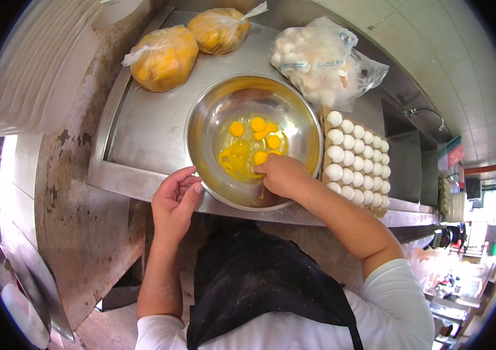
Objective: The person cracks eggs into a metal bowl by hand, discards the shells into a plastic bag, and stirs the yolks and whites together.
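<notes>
A large metal bowl [201,116] holds several yolks [258,123] in clear egg white. My right hand [283,175] reaches over the bowl's right side, its fingers closed and pointing down close to the yolks; what they hold, if anything, is hidden. At the bowl's lower left rim is my left hand [178,198], palm up, with its fingers curled near the thumb. Nothing shows between them. Right of the bowl, a carton of white eggs [356,163] stands close by.
Two tied bags of yellow-orange contents [165,58] lie at the back left of the steel counter [143,128]. A clear bag of white shells [318,58] sits behind the bowl. Farther right are a sink [405,163] and a faucet [429,112].
</notes>
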Demonstrator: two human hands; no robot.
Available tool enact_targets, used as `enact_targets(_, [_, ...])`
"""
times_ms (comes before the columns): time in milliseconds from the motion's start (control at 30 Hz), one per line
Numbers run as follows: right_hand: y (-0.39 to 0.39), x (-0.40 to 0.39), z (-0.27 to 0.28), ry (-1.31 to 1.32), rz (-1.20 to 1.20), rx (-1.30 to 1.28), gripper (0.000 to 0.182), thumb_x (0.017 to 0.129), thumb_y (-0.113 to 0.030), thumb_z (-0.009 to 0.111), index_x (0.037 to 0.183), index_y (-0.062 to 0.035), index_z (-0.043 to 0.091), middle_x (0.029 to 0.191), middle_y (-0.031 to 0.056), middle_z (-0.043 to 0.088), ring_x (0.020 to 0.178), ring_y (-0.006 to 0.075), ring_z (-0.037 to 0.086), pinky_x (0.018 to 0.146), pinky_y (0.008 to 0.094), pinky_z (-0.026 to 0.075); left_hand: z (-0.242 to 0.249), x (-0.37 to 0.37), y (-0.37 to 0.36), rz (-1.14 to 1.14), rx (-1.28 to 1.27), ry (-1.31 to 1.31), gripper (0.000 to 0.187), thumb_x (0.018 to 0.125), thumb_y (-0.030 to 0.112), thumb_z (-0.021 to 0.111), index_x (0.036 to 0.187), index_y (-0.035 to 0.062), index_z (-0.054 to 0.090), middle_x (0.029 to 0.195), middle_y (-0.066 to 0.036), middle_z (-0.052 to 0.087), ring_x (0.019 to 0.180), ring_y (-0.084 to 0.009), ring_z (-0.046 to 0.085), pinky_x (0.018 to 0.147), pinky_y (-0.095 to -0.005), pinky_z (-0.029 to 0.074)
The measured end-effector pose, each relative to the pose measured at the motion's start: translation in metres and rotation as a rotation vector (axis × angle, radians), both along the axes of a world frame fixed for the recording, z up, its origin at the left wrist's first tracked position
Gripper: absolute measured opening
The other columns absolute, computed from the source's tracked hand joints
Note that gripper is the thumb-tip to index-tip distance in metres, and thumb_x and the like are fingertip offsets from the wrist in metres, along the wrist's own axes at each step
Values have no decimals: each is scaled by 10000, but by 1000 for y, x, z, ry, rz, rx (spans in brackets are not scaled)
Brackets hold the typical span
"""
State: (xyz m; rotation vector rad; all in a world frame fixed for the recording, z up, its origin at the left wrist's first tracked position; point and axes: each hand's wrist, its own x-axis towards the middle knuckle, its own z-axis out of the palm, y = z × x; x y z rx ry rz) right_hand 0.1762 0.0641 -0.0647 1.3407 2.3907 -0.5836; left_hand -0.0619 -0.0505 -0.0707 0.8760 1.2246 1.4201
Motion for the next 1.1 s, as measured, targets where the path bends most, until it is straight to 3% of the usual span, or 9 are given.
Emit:
enact_targets(533, [-2,-7,5,19,10,38,293,818,-141,533,1053,-136,708,950,159,664,890,336,662,778,464,529,-1,0,1,-1,-3,14,322,905,41,631,1213,-30,571,999,-68,662,852,-102,576,775,-243,470])
enact_targets(1100, [-5,-8,1,64,20,62,314,805,-141,554,1083,-134,699,932,175,657,887,345,659,767,469,534,2,0,-3,3,-28,-5,322,905,39,634,1214,-23,570,1007,-64,657,853,-96,571,781,-236,465])
